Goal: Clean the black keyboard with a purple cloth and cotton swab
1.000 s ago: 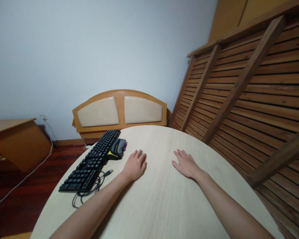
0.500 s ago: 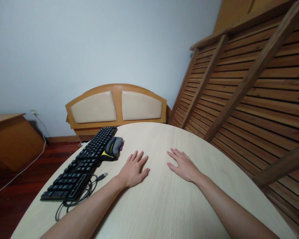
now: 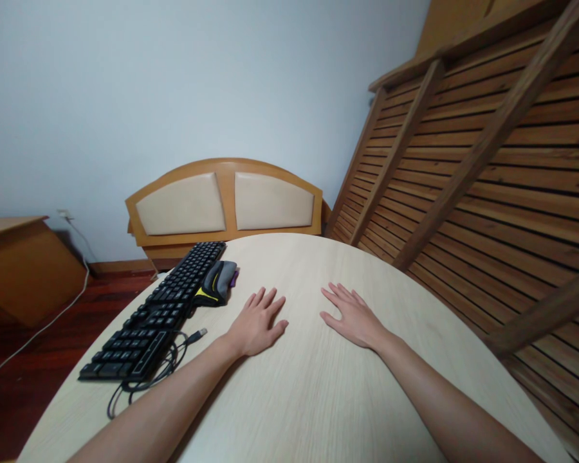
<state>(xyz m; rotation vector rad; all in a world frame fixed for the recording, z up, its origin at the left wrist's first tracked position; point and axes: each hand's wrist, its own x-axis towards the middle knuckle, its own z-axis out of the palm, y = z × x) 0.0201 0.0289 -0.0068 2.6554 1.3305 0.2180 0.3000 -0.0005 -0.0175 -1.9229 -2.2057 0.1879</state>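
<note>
My left hand [image 3: 257, 325] lies palm down on the pale round table [image 3: 313, 399], fingers spread, holding nothing. Across a gap to its right, my right hand [image 3: 351, 316] rests flat the same way, also without anything in it. Left of my left hand is a folded grey and black fabric item [image 3: 218, 283] with yellow trim and a bit of purple; its kind I cannot make out. It sits against a black keyboard [image 3: 161, 308] along the table's left side. The keyboard's bundled cable [image 3: 171, 360] ends in a USB plug [image 3: 197, 335] near my left forearm.
Behind the table stands a wooden headboard [image 3: 229, 193] with two cream panels. A slatted wooden bed frame [image 3: 463, 186] leans along the right. At the left, a wooden desk [image 3: 22, 270] stands by the wall, with a white cord [image 3: 53, 325] running over the dark red floor.
The camera view has shifted slightly, so the table and the things on it appear a little higher. Both hands stay flat in place on the table.
</note>
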